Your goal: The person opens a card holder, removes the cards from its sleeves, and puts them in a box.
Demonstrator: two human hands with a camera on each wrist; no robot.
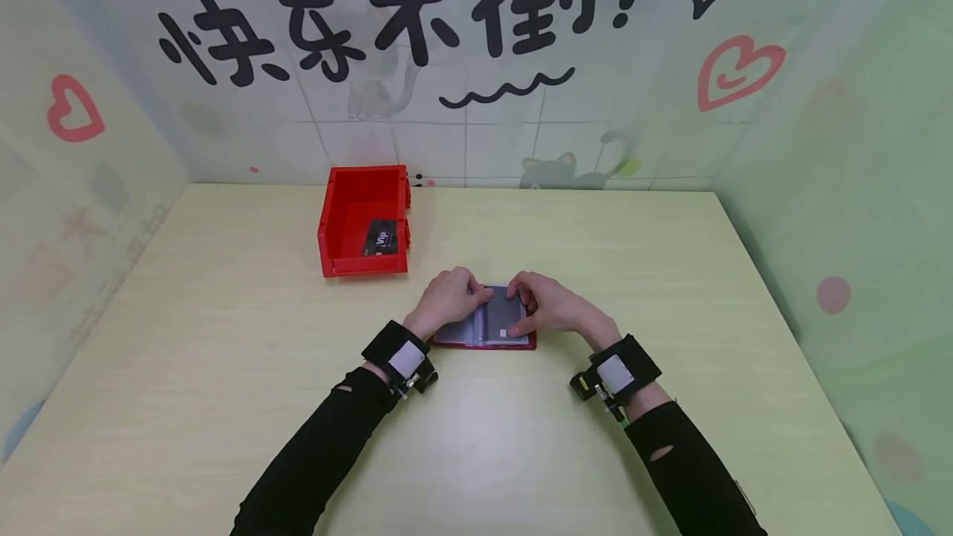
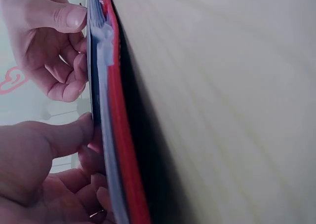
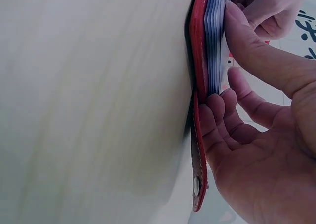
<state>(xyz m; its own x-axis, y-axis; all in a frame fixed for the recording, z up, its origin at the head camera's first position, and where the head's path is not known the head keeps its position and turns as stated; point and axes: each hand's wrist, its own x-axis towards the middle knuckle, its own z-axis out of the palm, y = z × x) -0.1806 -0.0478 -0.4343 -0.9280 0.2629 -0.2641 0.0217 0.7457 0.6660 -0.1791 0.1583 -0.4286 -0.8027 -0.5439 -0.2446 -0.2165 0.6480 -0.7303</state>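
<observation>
A red card holder [image 1: 530, 346] lies opened flat on the table, with clear plastic pockets [image 1: 457, 333] inside. A dark grey card [image 1: 500, 317] with a small white square lies on its right side, at the pocket there. My left hand [image 1: 449, 298] pinches near the top of that pocket; its fingertips are partly hidden. On the right edge, my right hand [image 1: 549, 304] holds the holder, thumb [image 3: 237, 17] on top of the stacked pockets and several fingers against their edge. A strap [image 3: 198, 160] with a metal snap hangs out from the cover in the right wrist view.
A red plastic bin [image 1: 365, 263] stands at the back left of the table, with a black card [image 1: 381, 236] marked "Vip" inside. The pale wooden table [image 1: 223, 337] is bordered by printed cloth walls [image 1: 465, 139] at the back and sides.
</observation>
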